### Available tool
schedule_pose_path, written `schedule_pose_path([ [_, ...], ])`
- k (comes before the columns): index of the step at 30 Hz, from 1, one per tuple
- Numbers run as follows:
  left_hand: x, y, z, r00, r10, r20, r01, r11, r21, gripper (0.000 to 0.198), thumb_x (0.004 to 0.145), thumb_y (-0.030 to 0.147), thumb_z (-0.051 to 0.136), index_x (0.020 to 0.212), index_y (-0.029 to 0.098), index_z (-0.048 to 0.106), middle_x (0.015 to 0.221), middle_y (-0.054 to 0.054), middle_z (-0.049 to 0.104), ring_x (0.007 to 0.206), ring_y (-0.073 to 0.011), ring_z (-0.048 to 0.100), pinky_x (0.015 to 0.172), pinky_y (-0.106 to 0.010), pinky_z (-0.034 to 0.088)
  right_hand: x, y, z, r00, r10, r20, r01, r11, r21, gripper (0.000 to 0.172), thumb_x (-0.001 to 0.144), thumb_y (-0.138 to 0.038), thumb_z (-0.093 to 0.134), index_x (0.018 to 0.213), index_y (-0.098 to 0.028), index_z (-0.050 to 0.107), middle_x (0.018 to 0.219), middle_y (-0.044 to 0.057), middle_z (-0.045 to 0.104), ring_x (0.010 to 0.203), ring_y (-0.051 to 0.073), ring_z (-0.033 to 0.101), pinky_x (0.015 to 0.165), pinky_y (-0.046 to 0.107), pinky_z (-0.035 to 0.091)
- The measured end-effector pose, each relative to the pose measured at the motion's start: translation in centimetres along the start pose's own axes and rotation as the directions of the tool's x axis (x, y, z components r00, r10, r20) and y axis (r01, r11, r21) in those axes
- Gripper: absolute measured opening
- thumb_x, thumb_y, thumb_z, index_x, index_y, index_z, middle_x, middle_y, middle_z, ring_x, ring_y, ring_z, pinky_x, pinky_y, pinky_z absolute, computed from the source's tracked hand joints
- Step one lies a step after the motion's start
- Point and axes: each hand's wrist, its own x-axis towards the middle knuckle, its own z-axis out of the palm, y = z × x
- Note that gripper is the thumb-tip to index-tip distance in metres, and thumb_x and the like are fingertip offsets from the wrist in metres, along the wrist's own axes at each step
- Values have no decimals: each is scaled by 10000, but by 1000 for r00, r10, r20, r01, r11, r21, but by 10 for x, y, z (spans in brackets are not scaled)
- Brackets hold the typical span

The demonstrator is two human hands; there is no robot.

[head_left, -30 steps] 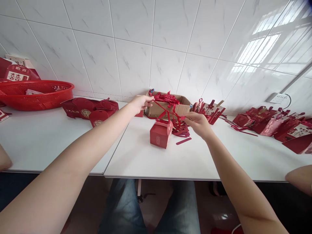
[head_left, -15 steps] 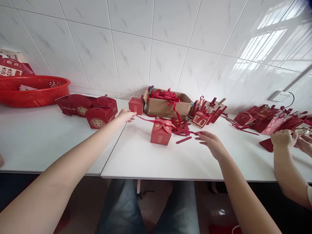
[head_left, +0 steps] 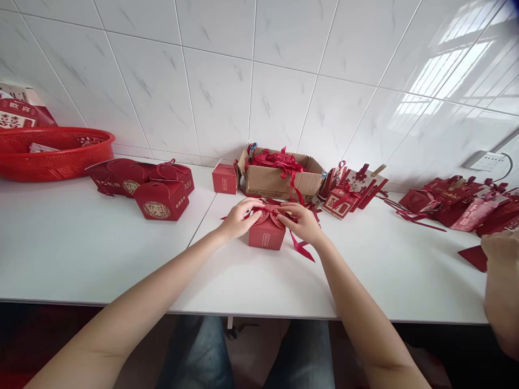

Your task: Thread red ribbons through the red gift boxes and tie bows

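Observation:
A small red gift box with rounded top flaps stands upright on the white table in front of me. A red ribbon crosses its top, and one loose tail hangs down at the box's right side. My left hand is closed at the left of the box top, thumb and fingers pinching the ribbon. From the other side, my right hand pinches the ribbon too, its fingertips close to the left ones. Both thumbs lie against the top flaps. The fingers partly hide the ribbon's middle.
Behind the box stands a cardboard carton heaped with red ribbons. Red boxes and a red plastic basket are at left. Decorated packages stand right, near another person's hand. A tiled wall closes the back.
Both my hands have come inward from the outstretched ribbon ends to the box top. A ribbon tail now hangs right of the box. The other person's hand has shifted toward the right edge.

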Motion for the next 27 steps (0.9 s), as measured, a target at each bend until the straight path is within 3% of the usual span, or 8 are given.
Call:
schedule_pose_path([
  [4,-11,-4,3,998,-46,-40,42,996,-82,246,883,369,537,1054,240,659,1231,-83,605,1211,-225,542,1047,-401,433,-5,10,5,1000,10,-12,-9,993,118,294,817,-433,659,1016,-233,740,1216,109,656,1142,244,621,970,403,504],
  [8,-15,0,4,995,-83,-56,78,994,-72,211,859,342,574,1022,250,672,1212,-77,601,1204,-226,542,1028,-376,445,-13,4,8,999,33,-38,-26,986,168,268,811,-396,674,1018,-237,737,1226,111,643,1161,243,606,953,394,512],
  [15,-20,7,4,992,-110,-57,106,992,-67,211,830,316,594,1015,252,672,1211,-81,589,1199,-239,541,966,-364,480,-21,0,16,997,-15,-77,25,992,128,250,829,-350,660,1037,-231,731,1217,110,633,1157,243,595,951,404,509],
  [19,-20,10,3,991,-107,-83,104,993,-47,107,801,290,613,878,228,655,1129,-82,619,1142,-243,571,943,-382,488,-24,-1,17,995,-57,-80,65,992,106,197,826,-326,668,993,-252,742,1205,100,652,1182,257,589,980,441,492],
  [27,-22,13,0,987,-134,-90,126,988,-89,136,850,348,594,791,227,609,1116,-72,646,1101,-223,600,913,-365,505,-25,-5,13,995,-1,-98,13,992,129,107,841,-337,658,845,-240,705,1129,88,711,1186,263,610,992,445,491],
])
